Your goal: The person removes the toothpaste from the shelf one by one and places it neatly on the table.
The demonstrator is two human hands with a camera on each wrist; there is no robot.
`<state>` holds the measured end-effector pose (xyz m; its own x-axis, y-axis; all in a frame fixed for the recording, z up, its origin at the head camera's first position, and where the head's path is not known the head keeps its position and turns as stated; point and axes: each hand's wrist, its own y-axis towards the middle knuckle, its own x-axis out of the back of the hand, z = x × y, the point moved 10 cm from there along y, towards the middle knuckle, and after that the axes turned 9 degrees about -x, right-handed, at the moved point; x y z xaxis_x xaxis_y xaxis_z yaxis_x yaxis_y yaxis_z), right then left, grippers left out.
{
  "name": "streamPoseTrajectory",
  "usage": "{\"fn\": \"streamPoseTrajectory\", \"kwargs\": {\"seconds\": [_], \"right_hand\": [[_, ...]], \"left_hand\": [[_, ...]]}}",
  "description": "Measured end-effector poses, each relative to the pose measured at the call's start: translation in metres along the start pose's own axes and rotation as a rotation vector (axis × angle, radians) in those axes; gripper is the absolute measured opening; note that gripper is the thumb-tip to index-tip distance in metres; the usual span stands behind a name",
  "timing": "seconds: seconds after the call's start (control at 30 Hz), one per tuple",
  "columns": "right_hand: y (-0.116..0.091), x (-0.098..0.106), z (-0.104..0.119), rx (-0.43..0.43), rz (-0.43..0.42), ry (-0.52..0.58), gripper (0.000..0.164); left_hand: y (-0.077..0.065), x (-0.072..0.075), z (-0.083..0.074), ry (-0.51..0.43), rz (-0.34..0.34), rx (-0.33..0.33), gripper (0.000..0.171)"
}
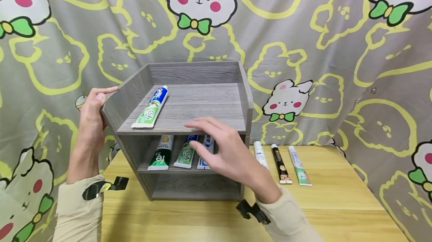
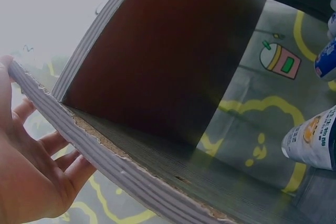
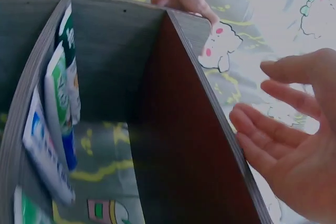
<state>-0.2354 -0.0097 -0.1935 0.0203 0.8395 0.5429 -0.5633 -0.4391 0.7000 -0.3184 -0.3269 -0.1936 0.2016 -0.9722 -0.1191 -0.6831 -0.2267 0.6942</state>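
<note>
A grey wood-grain shelf unit [image 1: 195, 70] stands on the table. My left hand [image 1: 92, 112] touches its left side panel [image 2: 121, 169], fingers [image 2: 79, 174] against the outer face and thumb at the front edge. A blue-and-green toothpaste tube [image 1: 150, 108] lies on the top board's left side. Below, the middle board bears a dark green and white tube [image 1: 162, 154], a green tube [image 1: 185, 155] and a blue-and-white tube [image 1: 204, 152] partly hidden by my right hand. That right hand [image 1: 224, 148] hovers before the top board's front edge, fingers loosely bent, holding nothing.
On the table [image 1: 324, 212], right of the unit, lie a white tube [image 1: 260, 154], a black tube [image 1: 281, 165] and a white-and-green tube [image 1: 299, 166]. The unit's lowest compartment [image 1: 199, 189] faces the front. A cartoon-print curtain [image 1: 209, 47] hangs behind.
</note>
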Motion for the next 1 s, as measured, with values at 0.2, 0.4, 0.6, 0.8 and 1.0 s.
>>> {"fn": "streamPoseTrajectory", "kwargs": {"seconds": [0.2, 0.4, 0.6, 0.8, 1.0], "right_hand": [[0.029, -0.022, -0.007, -0.099, 0.014, -0.015, 0.041], [0.057, -0.043, -0.012, -0.224, 0.038, -0.022, 0.05], [0.08, -0.066, -0.021, -0.354, 0.073, -0.04, 0.057], [0.098, -0.083, -0.032, -0.489, 0.098, -0.19, 0.067], [0.113, -0.1, -0.043, -0.611, 0.157, -0.389, 0.068]], "left_hand": [[-0.001, 0.002, 0.0, 0.0, -0.015, 0.0, 0.034], [0.001, 0.001, 0.0, -0.008, -0.022, -0.006, 0.034], [0.003, 0.001, 0.001, -0.034, -0.028, 0.009, 0.033], [0.003, 0.0, 0.001, -0.039, -0.019, 0.015, 0.033], [0.002, -0.001, 0.004, -0.035, -0.013, 0.011, 0.034]]}}
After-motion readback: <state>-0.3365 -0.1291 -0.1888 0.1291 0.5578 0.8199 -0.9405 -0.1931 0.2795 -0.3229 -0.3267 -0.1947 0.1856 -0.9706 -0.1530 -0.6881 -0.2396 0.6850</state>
